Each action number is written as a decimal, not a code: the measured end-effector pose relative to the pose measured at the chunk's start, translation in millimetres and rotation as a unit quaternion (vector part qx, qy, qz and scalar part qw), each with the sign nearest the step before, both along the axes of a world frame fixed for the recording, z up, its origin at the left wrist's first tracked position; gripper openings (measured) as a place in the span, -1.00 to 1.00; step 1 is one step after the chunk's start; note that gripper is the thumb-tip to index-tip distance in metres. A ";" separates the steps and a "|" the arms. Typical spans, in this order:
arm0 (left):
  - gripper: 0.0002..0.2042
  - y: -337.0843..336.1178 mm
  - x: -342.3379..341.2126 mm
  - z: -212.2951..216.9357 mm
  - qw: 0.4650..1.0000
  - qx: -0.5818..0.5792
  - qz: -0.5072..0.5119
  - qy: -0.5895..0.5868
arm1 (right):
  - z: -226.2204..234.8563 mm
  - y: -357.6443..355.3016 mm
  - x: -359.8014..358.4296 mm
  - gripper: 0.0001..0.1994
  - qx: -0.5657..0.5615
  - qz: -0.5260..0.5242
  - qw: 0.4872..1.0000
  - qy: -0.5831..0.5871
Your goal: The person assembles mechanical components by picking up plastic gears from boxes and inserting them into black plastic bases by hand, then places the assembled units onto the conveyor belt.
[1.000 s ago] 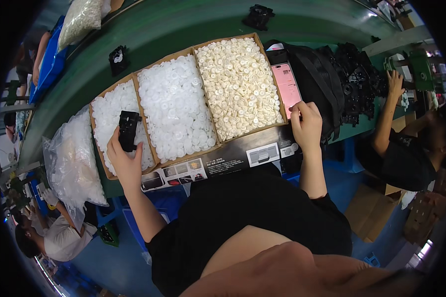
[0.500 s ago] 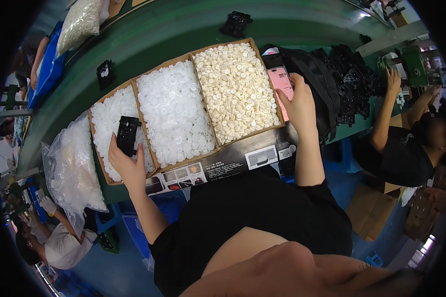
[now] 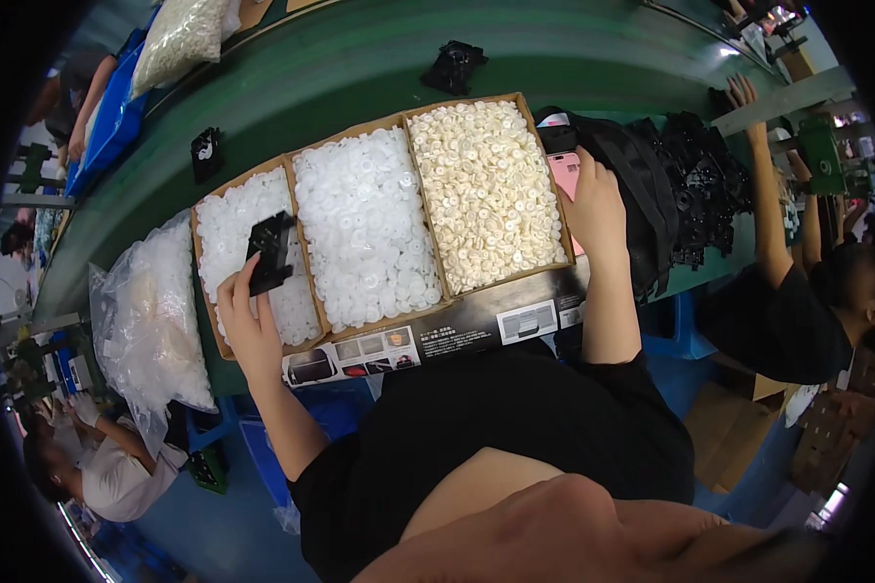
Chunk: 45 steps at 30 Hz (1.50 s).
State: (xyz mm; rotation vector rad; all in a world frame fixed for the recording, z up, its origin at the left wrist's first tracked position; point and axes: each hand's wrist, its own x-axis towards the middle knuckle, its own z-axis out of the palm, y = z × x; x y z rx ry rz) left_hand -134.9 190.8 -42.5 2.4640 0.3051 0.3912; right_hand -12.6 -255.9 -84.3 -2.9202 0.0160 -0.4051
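Observation:
My left hand point(image 3: 249, 316) is closed on a black plastic part point(image 3: 271, 255), with its fingertips at the part's lower left edge. The part is tilted above the left compartment of a shallow cardboard box point(image 3: 428, 303). In that compartment are small white plastic pieces point(image 3: 246, 209). Larger whitish round pieces point(image 3: 365, 223) fill the middle one, and cream-coloured button-like wheels point(image 3: 486, 194) the right one. At the box's right side, my right hand point(image 3: 598, 209) is curled over a pink phone point(image 3: 565, 173), covering much of it; some of its fingers are hidden.
A black bag point(image 3: 627, 185) and a heap of black plastic parts point(image 3: 700, 185) lie to the right. Single black parts point(image 3: 454, 67) point(image 3: 205, 154) rest on the green belt point(image 3: 360, 73). A clear bag of white pieces point(image 3: 156, 311) stands left. Co-workers sit on both sides.
The black part in my left hand has tilted and risen a little. My right hand stays at the phone, its fingers shifted over it. The whole view has moved slightly; the right co-worker's arm reaches farther up.

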 end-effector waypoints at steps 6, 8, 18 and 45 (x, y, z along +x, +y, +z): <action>-0.51 1.1 15.3 26.6 0.996 0.012 -0.079 -0.030 | 29.8 14.3 -7.2 -0.67 0.125 0.081 0.984 -0.095; -0.55 -0.4 27.2 36.0 0.991 0.017 -0.118 -0.061 | 33.1 24.4 -9.6 -0.77 0.168 0.140 0.970 -0.106; -0.61 -19.2 153.4 9.4 0.950 -0.046 -0.309 -0.019 | 12.8 60.9 4.1 -0.90 0.133 0.179 0.971 -0.090; -0.20 -1.4 124.2 22.4 0.961 0.177 -0.202 0.073 | 32.6 103.5 -21.2 -0.81 0.314 0.307 0.898 -0.016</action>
